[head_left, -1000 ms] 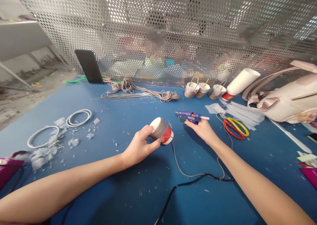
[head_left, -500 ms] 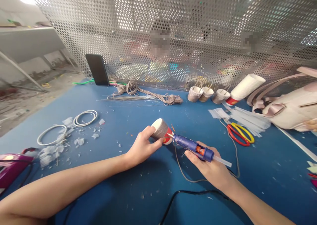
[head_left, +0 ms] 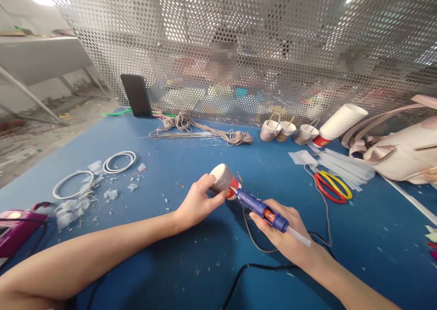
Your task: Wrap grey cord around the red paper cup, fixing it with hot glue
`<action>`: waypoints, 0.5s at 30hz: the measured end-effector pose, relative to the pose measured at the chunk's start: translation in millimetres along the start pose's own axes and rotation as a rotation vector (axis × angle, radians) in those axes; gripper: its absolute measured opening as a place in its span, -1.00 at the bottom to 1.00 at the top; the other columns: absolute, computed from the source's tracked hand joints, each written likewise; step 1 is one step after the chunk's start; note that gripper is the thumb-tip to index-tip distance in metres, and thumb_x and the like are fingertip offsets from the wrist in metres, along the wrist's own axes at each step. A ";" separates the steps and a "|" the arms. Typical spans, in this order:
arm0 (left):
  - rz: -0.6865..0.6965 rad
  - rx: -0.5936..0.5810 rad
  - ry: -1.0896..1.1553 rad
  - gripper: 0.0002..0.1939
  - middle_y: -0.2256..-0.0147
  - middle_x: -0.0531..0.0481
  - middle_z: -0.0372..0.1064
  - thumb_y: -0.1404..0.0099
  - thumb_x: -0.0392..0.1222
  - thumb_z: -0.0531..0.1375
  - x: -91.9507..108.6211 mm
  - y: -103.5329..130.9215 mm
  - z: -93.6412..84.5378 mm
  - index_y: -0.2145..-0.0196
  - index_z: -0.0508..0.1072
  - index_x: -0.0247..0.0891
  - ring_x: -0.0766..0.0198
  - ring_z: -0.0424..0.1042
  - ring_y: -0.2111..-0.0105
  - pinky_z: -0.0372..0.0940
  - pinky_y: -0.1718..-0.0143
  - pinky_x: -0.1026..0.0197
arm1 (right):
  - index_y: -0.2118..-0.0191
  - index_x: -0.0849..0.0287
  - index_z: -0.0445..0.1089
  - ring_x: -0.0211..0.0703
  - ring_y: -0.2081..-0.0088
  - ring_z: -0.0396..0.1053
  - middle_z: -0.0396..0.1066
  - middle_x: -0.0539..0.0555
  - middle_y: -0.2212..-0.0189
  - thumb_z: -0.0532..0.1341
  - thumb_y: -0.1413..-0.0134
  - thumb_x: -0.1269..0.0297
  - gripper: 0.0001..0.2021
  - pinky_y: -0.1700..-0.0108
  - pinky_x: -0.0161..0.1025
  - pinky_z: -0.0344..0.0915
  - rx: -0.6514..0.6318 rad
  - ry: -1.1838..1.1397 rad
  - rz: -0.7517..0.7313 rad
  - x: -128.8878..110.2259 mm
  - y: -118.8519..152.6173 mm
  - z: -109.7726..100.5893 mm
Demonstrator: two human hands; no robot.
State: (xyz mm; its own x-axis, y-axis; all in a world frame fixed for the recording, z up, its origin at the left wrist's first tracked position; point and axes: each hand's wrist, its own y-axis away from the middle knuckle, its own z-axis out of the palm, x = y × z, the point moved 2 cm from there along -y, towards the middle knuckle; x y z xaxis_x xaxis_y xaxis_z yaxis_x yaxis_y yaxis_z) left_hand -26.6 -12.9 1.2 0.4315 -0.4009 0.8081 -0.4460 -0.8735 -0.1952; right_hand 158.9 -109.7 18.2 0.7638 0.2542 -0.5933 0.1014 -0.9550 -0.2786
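In the middle of the view my left hand (head_left: pixel 200 200) is closed around a paper cup (head_left: pixel 222 179), which lies tilted with its white end up and left. Grey cord is wound around part of the cup; its red printed band shows at the lower right. My right hand (head_left: pixel 290 235) grips a blue hot glue gun (head_left: pixel 259 205), a clear glue stick sticking out of its back. The gun's metal nozzle points at the cup's red band, at or very near its surface. A grey cord (head_left: pixel 251 232) runs from near the cup under my right hand.
Scissors (head_left: pixel 332 187), clear strips (head_left: pixel 346 166), wrapped small cups (head_left: pixel 269 130) and a paper cup stack (head_left: pixel 343 123) sit to the right. Cord bundles (head_left: pixel 184 121) and a phone (head_left: pixel 136 96) stand behind. White rings (head_left: pixel 119 162) and scraps lie left. A black cable (head_left: pixel 246 269) crosses in front.
The glue gun has shifted slightly left and tilted, its rear end swinging down and left, with the nozzle moving a little along the cup. My left hand and the cup look nearly unchanged.
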 end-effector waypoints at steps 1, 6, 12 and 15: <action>0.002 -0.005 0.006 -0.90 0.47 0.06 0.27 -0.13 -0.20 0.12 0.0 0.0 0.2 0.45 0.37 -0.28 0.32 0.25 0.45 0.20 0.37 0.26 | 0.37 0.11 0.28 -0.29 0.62 0.28 0.35 -0.06 0.61 0.11 -0.15 0.15 -0.83 0.52 -0.35 0.22 0.009 0.007 -0.002 0.2 0.2 -0.3; 0.004 0.001 -0.007 -0.90 0.50 0.10 0.20 -0.13 -0.21 0.13 0.3 0.0 -0.6 0.49 0.33 -0.28 0.35 0.21 0.48 0.17 0.41 0.29 | 0.40 0.14 0.27 -0.28 0.62 0.30 0.35 -0.05 0.61 0.11 -0.15 0.17 -0.82 0.52 -0.33 0.21 0.027 0.042 -0.062 -5.2 1.1 -0.2; 0.011 -0.013 -0.002 -0.89 0.49 0.08 0.21 -0.13 -0.20 0.11 0.7 -0.6 -1.0 0.47 0.34 -0.28 0.32 0.23 0.45 0.17 0.39 0.27 | 0.39 0.13 0.27 -0.27 0.61 0.32 0.35 -0.06 0.61 0.11 -0.16 0.17 -0.83 0.51 -0.35 0.21 0.027 0.056 -0.058 -5.1 0.1 -1.8; 0.023 -0.010 0.008 -0.91 0.49 0.08 0.22 -0.12 -0.22 0.11 0.8 -0.3 -0.5 0.48 0.34 -0.28 0.33 0.23 0.45 0.18 0.38 0.27 | 0.39 0.12 0.27 -0.26 0.60 0.34 0.36 -0.04 0.60 0.10 -0.16 0.16 -0.82 0.50 -0.34 0.22 0.027 0.062 -0.063 -5.4 0.6 -1.1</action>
State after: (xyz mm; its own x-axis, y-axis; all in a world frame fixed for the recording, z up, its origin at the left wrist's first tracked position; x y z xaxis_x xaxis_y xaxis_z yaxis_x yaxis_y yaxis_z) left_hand -26.5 -12.9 2.2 0.4146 -0.4181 0.8082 -0.4635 -0.8614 -0.2079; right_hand 155.5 -111.8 22.0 0.7945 0.3028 -0.5264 0.1339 -0.9329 -0.3345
